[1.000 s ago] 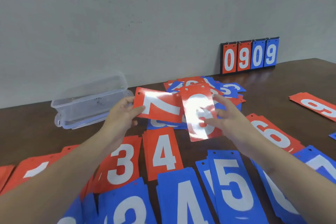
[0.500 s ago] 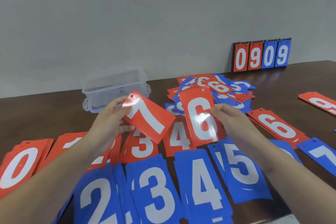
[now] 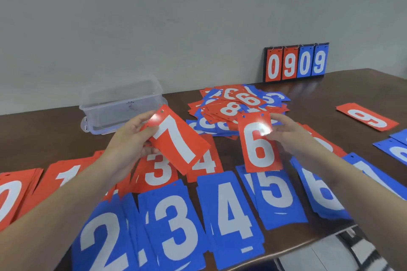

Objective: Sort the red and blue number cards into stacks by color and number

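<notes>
My left hand [image 3: 130, 141] pinches a tilted red 7 card [image 3: 176, 141] above the red 3 stack [image 3: 157, 175] and red 4 stack [image 3: 206, 165]. Held upright in my right hand [image 3: 286, 136] is a red 6 card [image 3: 258, 143], over the blue 5 stack [image 3: 277, 196]. Red stacks of 0 [image 3: 13, 196] and 1 [image 3: 63, 177] lie at the left. Blue stacks of 2 [image 3: 103, 240], 3 [image 3: 176, 224], 4 [image 3: 233, 215] and 6 [image 3: 319, 193] line the near edge. An unsorted pile [image 3: 235, 108] lies behind.
A clear plastic box [image 3: 121, 103] stands at the back left. A scoreboard stand [image 3: 296, 62] showing 0909 leans by the wall. A red 9 card [image 3: 366, 119] and blue cards [image 3: 396, 149] lie at the right. The table's front edge [image 3: 308, 241] runs near the blue stacks.
Both hands have drawn apart: the red 6 card moved right with my right hand, and the red 7 card now tilts more steeply in my left hand.
</notes>
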### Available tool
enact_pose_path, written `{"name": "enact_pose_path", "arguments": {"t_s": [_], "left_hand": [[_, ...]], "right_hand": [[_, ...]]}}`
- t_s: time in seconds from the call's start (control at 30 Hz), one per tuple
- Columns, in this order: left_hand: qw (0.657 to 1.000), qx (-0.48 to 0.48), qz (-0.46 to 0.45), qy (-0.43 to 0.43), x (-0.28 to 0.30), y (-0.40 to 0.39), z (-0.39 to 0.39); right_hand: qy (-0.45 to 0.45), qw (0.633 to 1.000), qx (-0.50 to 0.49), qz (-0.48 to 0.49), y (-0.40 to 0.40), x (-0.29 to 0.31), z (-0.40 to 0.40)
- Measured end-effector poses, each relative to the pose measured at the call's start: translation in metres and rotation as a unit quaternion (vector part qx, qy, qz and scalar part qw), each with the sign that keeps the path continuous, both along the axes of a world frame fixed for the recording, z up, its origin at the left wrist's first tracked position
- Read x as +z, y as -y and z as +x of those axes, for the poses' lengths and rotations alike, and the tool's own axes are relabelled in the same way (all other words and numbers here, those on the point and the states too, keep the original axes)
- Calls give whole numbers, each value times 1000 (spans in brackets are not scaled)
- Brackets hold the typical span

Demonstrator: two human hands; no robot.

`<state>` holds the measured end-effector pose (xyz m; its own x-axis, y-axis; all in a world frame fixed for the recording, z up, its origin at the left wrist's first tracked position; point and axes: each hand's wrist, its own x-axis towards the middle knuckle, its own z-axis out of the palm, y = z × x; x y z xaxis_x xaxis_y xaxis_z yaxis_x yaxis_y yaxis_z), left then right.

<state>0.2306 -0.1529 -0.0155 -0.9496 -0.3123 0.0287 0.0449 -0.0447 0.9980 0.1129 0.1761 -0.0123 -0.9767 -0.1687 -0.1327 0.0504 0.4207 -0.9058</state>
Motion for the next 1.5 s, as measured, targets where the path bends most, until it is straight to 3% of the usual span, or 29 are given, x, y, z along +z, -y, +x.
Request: {"name": "enact_pose_path", "arguments": {"t_s": [0.43, 0.83, 1.07, 1.5], "left_hand": [[995, -90, 1, 43, 3, -97, -75], [985, -146, -45, 78, 1, -165, -121], [977, -194, -47, 80, -2, -224, -161], [962, -198, -161, 92, -19, -343, -297]], "right_hand": [[-65, 990, -107, 65, -115, 0, -56], [-114, 949, -69, 285, -140, -32, -99], [-164, 961, -139, 176, -189, -31, -98], [-148, 961, -172, 158, -261, -21, -109]]}}
